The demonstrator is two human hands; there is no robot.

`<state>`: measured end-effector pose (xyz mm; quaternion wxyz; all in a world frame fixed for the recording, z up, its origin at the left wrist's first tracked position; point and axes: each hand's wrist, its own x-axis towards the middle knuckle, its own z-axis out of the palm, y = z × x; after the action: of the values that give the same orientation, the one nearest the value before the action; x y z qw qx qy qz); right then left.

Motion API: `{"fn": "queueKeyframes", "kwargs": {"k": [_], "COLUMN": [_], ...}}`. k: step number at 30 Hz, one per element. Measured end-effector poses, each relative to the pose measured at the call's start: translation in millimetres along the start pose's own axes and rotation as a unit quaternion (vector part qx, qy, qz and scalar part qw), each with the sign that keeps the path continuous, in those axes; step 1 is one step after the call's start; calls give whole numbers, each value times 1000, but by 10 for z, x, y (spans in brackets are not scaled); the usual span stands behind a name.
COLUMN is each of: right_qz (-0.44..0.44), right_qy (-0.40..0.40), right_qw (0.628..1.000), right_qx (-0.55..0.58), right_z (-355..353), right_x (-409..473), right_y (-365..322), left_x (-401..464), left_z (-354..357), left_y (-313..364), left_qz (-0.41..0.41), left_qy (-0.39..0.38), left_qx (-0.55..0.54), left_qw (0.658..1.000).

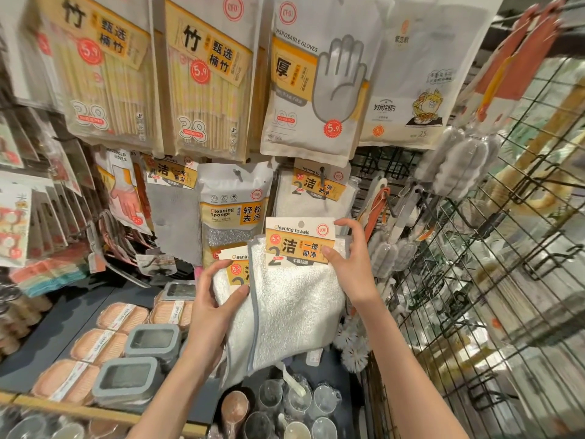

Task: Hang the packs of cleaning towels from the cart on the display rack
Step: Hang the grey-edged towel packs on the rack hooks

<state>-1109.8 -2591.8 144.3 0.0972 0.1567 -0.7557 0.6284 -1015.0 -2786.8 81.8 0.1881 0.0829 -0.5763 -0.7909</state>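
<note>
The right hand (346, 258) pinches the front towel pack (297, 296); the left hand (215, 305) grips another pack (229, 280). Next, probably, its header hole must meet the hook (322, 172).

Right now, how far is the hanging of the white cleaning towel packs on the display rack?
Done: at least one white towel pack with an orange label already hangs on its hook. In hand: the right hand pinches the cardboard header of the front white towel pack, and the left hand holds a second pack behind it. Left: both held packs are not yet hung. The cart is out of view.

Bright even light; edges blurred and warped.
</note>
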Motion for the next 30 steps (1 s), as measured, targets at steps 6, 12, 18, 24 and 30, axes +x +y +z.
{"fn": "queueKeyframes", "kwargs": {"k": [6,12,18,24,30], "right_qz": [-14,-50,-50,-51,-33], "right_qy": [27,48,88,106,116], "right_qw": [999,998,995,993,991], "right_qx": [-17,-3,-14,-8,-52], "right_z": [-74,-88,-68,-16,-72], "right_x": [202,361,483,508,596], "right_y": [-23,-103,-74,-39,30], "left_x": [75,116,135,152,170], "left_z": [-23,-33,-1,-7,-17], "left_y": [-24,-54,-46,-46,-53], "left_qz": [-5,6,2,6,3], "left_qy": [-2,0,4,2,-1], "left_qx": [-13,-2,-14,-14,-15], "left_qw": [1000,1000,1000,1000,1000]}}
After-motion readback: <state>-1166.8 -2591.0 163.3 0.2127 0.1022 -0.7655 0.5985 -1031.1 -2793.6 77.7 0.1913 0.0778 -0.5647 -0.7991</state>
